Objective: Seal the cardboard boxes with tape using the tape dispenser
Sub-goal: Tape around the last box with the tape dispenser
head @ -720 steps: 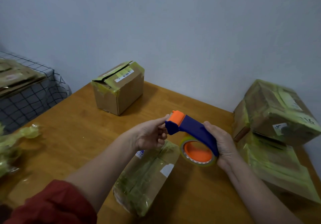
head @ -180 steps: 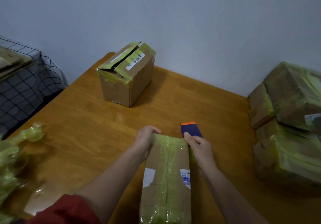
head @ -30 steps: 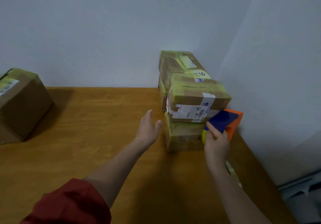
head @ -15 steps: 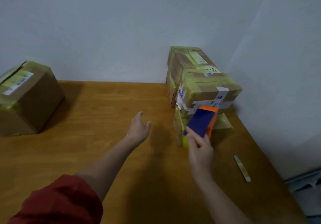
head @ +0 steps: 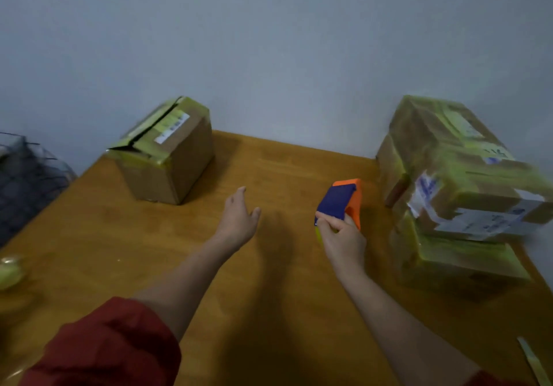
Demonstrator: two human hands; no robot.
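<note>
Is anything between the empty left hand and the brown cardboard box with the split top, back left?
Nothing visible: only wooden tabletop lies between the open left hand and the brown cardboard box. The blue-and-orange tape dispenser is in the right hand, off to the right.

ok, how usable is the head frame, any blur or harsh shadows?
Head view: motion blur throughout, worst on the stacked boxes at right and the wire mesh at left; the tape dispenser in the right hand reads fairly sharp. Head view: dim, even light, no strong glare; soft arm shadows on the table beside the left hand.
</note>
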